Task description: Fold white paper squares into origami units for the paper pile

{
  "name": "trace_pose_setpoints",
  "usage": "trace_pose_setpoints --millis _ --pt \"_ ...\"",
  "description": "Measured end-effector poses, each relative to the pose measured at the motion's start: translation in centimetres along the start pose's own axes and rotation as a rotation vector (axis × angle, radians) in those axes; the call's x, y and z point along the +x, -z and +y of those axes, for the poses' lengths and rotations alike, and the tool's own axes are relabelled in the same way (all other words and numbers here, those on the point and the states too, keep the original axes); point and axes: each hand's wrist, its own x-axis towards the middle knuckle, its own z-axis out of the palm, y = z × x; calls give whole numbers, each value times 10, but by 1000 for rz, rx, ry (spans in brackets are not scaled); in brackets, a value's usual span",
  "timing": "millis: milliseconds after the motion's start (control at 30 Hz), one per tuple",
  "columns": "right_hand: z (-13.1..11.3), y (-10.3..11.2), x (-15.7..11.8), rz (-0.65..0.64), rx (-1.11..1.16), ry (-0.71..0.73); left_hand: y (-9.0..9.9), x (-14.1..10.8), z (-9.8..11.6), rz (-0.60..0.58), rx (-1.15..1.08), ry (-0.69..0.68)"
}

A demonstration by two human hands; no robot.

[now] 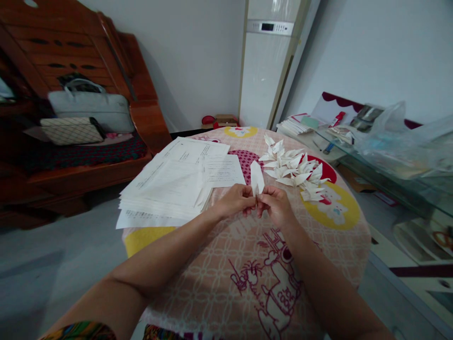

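Note:
Between my two hands a folded piece of white paper (257, 175) stands upright, its pointed end up and its lower end pinched in my fingers. My left hand (236, 200) grips it from the left, thumb and fingers pressed together. From the other side my right hand (277, 204) pinches the lower part of the same paper. Just beyond, to the right, lies a cluster of several folded paper cranes (292, 165). Left of my hands is a thick stack of printed paper sheets (166, 182). My fingers hide the bottom of the folded paper.
A round table with a patterned pink tablecloth (212, 274) is under my forearms. On the left stands a wooden bench (81, 167) with a grey bag (94, 111) and a quilted pouch (71, 131). At right, a glass-topped stand (392, 177) holds papers and a plastic bag (385, 130).

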Motion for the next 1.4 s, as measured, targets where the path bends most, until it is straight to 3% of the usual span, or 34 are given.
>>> trace_pose_setpoints --millis 67,167,367,467,600,733,867,1000,1100,1267,1400 --pt "-2 3 0 -3 14 0 4 -1 3 -67 52 -15" --pt "-3 5 1 -3 -55 29 10 0 6 -89 -63 -46" --pt "2 6 0 -147 -303 -88 15 10 -9 190 -310 -129" --pt "-1 15 2 -200 -285 -103 18 11 -14 218 -284 -97" --pt "-10 27 8 47 -98 4 19 9 -12 87 -108 -66" --pt "-11 25 9 70 -68 11 18 8 -12 -28 162 -135" --pt "-5 18 7 128 -68 21 18 9 -14 67 299 -194" --pt "-3 12 5 267 0 90 20 11 -12 199 100 -221" --pt "-5 11 5 260 11 92 22 10 -8 211 -46 -198" --pt "-5 12 5 245 -11 49 24 7 -4 168 -63 -182" --pt "-1 10 8 353 98 99 23 8 -4 310 -226 -202"
